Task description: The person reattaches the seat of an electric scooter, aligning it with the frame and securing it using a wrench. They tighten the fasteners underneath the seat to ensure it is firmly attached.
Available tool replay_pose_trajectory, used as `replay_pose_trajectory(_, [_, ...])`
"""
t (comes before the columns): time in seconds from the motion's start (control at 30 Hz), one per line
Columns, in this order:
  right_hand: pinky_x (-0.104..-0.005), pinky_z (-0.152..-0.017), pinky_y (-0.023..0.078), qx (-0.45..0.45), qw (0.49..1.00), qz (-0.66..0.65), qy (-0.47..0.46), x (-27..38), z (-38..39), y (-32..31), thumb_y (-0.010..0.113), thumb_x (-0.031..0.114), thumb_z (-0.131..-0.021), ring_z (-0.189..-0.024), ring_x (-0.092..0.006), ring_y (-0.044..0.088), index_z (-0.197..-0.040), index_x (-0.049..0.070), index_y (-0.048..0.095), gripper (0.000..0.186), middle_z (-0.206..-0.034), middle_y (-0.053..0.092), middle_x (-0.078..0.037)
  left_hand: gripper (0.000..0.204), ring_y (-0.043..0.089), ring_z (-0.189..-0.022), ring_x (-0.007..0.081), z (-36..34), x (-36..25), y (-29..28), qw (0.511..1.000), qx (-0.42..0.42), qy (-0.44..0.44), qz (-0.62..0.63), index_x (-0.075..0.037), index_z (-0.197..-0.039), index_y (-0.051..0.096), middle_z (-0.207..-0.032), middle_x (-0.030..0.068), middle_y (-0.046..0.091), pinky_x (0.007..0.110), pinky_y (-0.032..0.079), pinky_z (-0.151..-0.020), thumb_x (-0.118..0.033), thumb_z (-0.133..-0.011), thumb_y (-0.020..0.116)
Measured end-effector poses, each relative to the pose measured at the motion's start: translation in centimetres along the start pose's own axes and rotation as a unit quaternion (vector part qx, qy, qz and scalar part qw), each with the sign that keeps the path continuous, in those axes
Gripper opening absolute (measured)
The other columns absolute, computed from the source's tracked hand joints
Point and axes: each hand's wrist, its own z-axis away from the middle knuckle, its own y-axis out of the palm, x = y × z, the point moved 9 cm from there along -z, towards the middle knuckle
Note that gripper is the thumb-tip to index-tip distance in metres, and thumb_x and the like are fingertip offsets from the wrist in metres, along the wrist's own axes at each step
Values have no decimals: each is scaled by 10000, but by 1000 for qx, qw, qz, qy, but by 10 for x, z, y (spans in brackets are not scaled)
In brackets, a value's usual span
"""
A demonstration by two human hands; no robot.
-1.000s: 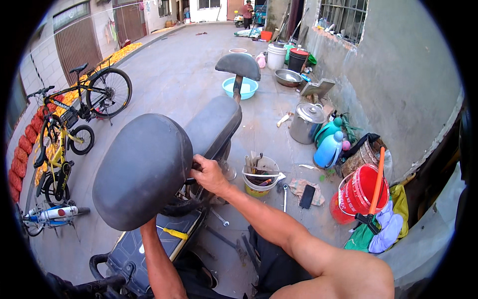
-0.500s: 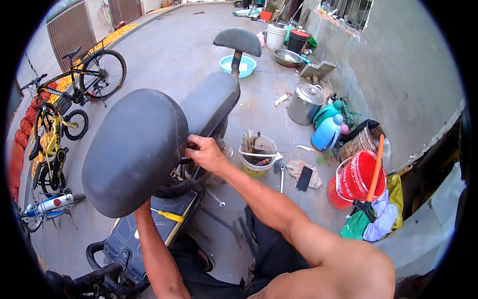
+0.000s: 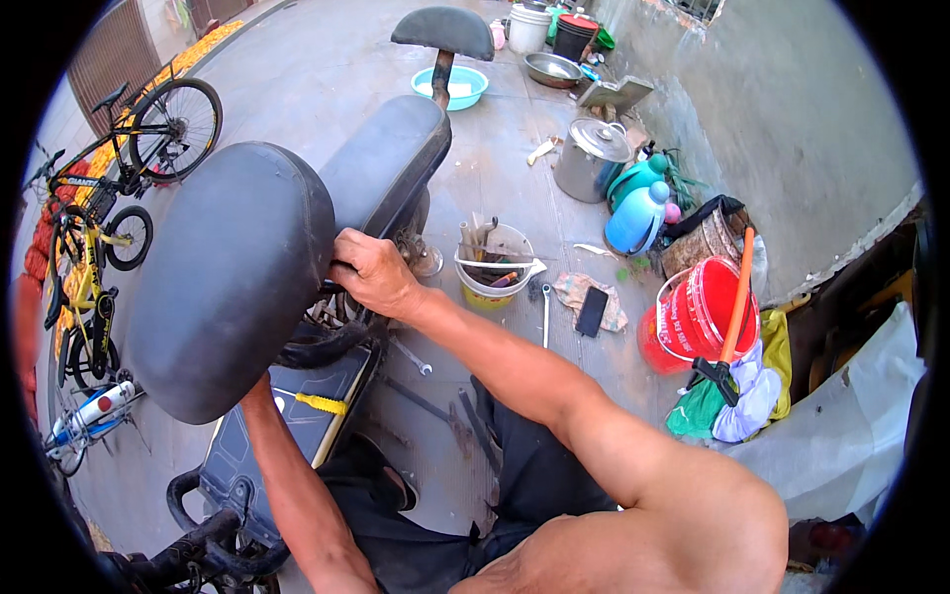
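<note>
A raised black padded seat (image 3: 233,277) of an electric scooter fills the left middle, tilted up. At its right edge, my right hand (image 3: 374,269) has its fingers bent closed against the underside; what they pinch is hidden. My left hand reaches up beneath the seat's lower end, where only the wrist (image 3: 259,396) shows and the fingers are out of sight. Behind stand the long rear seat (image 3: 384,163) and a padded backrest (image 3: 443,32) on a post. A yellow-handled screwdriver (image 3: 322,404) lies on the dark footboard (image 3: 282,450) below.
On the paving to the right are a tool bucket (image 3: 485,294), a wrench (image 3: 545,315), a phone (image 3: 592,311) on a cloth and a red bucket (image 3: 683,322). Another wrench (image 3: 413,358) lies beside the scooter. Bicycles (image 3: 176,129) stand left; a lidded metal pot (image 3: 591,163) is near the wall.
The whole view has shifted, so the scene sits further left and higher. My right hand remains at the seat's right edge, and my left arm still reaches beneath it.
</note>
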Motion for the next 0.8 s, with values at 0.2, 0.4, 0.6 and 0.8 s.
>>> replay_pose_trajectory(0.2, [-472,-696,472,25,1000,-10,2,-15,-7,8,649,113,-824,-801,-406,579,-940,19,587,161,-820,567,-193,592,398,-1350,308,0,-2,-1,1000,-6,5,3,-104,-1404,469,-1427,123,485,449,288,-1120,-318,-892,676])
replay_pose_trajectory(0.4, [-457,-684,483,27,999,20,24,-11,1,14,667,184,-828,-797,-397,602,-866,15,619,180,-814,591,-181,588,401,-1348,307,0,-3,-4,1000,-12,8,1,-104,-1402,472,-1423,121,490,447,291,-1118,-311,-891,679])
replay_pose_trajectory(0.6, [-460,-677,496,80,995,4,67,-29,23,44,654,271,-872,-794,-407,628,-865,16,660,254,-799,629,-220,585,405,-1346,306,2,-8,1,1000,-14,11,12,-105,-1399,476,-1419,119,495,446,294,-1116,-305,-889,682])
replay_pose_trajectory(0.8, [-448,-671,503,120,988,-18,94,-20,18,45,645,273,-882,-774,-407,635,-935,29,692,254,-816,646,-216,582,408,-1344,305,-1,-9,-3,999,-21,15,19,-105,-1397,479,-1414,117,501,445,298,-1114,-298,-888,685])
